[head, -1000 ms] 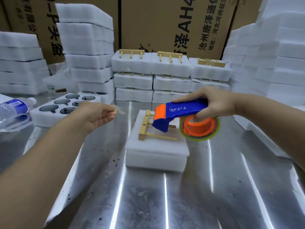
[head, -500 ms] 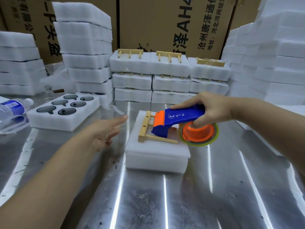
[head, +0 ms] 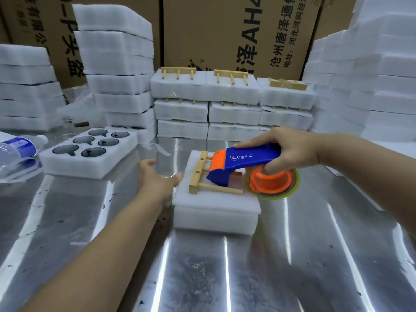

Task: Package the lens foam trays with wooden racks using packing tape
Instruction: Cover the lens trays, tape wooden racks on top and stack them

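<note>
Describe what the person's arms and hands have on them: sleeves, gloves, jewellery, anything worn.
Nothing is worn on either. The left hand and right hand are bare, with no gloves, rings or bracelets showing. Both forearms are uncovered up to the picture's edge, so no sleeve or cuff is visible. No watch or band shows at either wrist.

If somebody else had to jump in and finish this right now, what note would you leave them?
Right hand: holding the blue-and-orange tape dispenser, its front end over the wooden rack.
Left hand: open, at the left edge of the foam tray stack, with a bit of clear tape on the fingertips.
The rack lies on top of that stack in the middle of the metal table.
Done: taped bundles stacked at the back.
Left: tape this rack down, then pack the open lens tray on the left.
</note>
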